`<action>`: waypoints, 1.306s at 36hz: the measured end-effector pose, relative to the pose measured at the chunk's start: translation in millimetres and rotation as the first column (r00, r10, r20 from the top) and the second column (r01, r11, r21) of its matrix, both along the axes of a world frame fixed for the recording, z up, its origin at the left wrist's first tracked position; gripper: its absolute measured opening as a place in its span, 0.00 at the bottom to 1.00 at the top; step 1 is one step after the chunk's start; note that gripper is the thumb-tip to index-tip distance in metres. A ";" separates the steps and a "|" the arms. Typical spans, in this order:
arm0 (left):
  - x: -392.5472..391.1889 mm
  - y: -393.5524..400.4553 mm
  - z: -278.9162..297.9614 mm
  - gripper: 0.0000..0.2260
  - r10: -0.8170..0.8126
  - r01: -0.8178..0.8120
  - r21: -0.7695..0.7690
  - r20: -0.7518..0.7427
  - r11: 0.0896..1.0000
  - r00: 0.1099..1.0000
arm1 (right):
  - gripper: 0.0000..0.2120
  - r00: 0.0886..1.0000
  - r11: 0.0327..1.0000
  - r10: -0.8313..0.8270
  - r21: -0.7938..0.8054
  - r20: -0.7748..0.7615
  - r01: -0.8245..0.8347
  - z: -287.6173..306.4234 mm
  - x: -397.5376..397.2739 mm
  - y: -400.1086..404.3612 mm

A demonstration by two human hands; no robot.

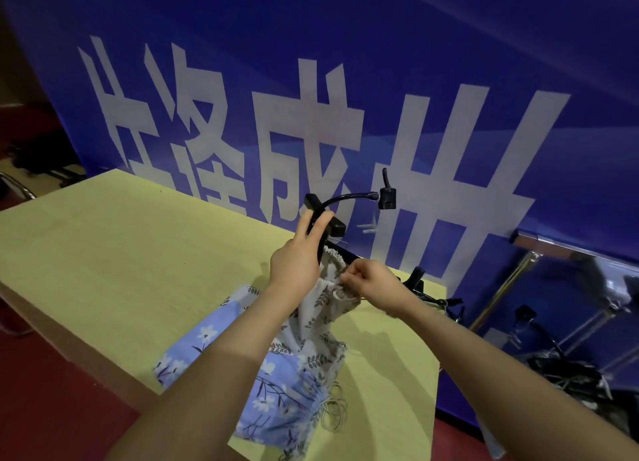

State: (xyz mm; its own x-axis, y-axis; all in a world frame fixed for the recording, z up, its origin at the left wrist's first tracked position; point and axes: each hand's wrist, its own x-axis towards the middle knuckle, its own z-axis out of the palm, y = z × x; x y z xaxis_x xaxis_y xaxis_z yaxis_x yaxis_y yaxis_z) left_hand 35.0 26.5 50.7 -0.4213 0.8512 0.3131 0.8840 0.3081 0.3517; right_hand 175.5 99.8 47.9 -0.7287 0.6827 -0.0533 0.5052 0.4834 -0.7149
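A blue, white-flowered cloth [207, 336] lies on the pale yellow wooden table [103, 236], at 6 o'clock in view. The left hand [295, 256] is clasped round a black curved gooseneck arm [335, 227] at its 12 o'clock. A white leaf-printed gathered cloth [321, 322], raised near centre, is pinched at its top hem by the right hand [371, 281], at 3 o'clock of the left.

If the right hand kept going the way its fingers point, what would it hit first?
Likely the left hand, holding the black hanger just past the white leafy cloth the right hand pinches; depth is unclear.
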 end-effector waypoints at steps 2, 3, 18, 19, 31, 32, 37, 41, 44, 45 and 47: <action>-1.1 -0.2 -1.4 0.38 0.017 -0.017 0.003 0.009 1.000 1.000 | 0.08 1.000 1.000 0.022 0.001 0.006 -0.022 7.7 1.6 1.5; -1.4 0.1 -2.0 0.38 0.026 -0.026 0.010 0.016 1.000 1.000 | 0.07 0.999 0.999 0.035 0.007 0.008 -0.035 11.1 2.2 2.5; 1.2 -6.9 8.4 0.21 0.076 -0.022 0.195 -0.273 0.981 0.959 | 0.03 0.886 0.959 -0.110 0.188 -0.450 0.214 25.7 -2.6 -10.1; -0.5 -6.1 8.6 0.19 0.074 -0.009 0.222 -0.286 0.975 0.955 | 0.04 0.860 0.966 -0.127 0.137 -0.494 0.221 26.1 -4.4 -12.2; -18.9 -3.4 22.9 0.28 -0.264 0.304 0.051 -0.376 0.951 0.888 | 0.12 0.786 0.979 -0.076 0.103 -0.613 0.174 44.5 -15.9 -23.4; -19.6 -3.2 24.7 0.29 -0.292 0.319 0.018 -0.356 0.948 0.888 | 0.15 0.782 0.978 -0.070 0.112 -0.619 0.176 46.9 -16.1 -24.2; -24.3 0.9 33.1 0.24 -0.328 0.344 -0.009 -0.326 0.939 0.887 | 0.23 0.726 0.981 -0.096 0.060 -0.681 0.186 60.9 -19.5 -22.1; -31.6 2.2 39.6 0.20 -0.310 0.337 0.015 -0.356 0.941 0.882 | 0.23 0.667 0.975 -0.140 0.016 -0.732 0.222 81.2 -25.2 -17.2; -29.9 1.6 52.2 0.17 -0.260 0.285 0.026 -0.341 0.958 0.904 | 0.26 0.633 0.969 -0.134 0.034 -0.762 0.246 97.9 -28.6 -13.4; -29.0 2.4 55.5 0.17 -0.243 0.258 0.003 -0.320 0.966 0.916 | 0.26 0.625 0.969 -0.124 0.041 -0.771 0.243 101.5 -29.7 -11.4; -29.0 3.6 62.6 0.19 -0.221 0.224 -0.026 -0.311 0.974 0.924 | 0.24 0.606 0.972 -0.110 0.042 -0.788 0.232 108.7 -30.5 -8.9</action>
